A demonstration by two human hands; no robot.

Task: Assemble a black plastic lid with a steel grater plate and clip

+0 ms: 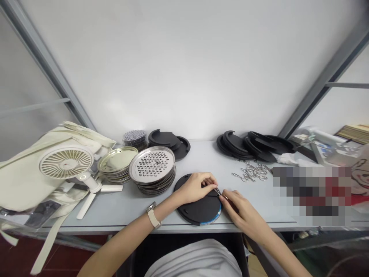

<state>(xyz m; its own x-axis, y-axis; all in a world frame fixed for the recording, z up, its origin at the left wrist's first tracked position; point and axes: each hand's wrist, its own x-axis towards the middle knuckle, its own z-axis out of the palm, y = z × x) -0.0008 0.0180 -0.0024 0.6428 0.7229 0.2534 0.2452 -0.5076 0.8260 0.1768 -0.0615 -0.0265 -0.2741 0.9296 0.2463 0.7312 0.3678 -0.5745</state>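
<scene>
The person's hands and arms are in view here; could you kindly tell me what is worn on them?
The left hand and right hand are both gloveless, and no sleeve shows on either forearm. The left wrist wears a cream band with a silver-toned metal part, probably a watch; nothing shows on the right wrist.

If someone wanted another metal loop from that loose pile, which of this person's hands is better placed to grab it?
Probably the right hand: it is nearer the pile of metal loops, which lies rightward, while the left hand is over the black disc.
</scene>
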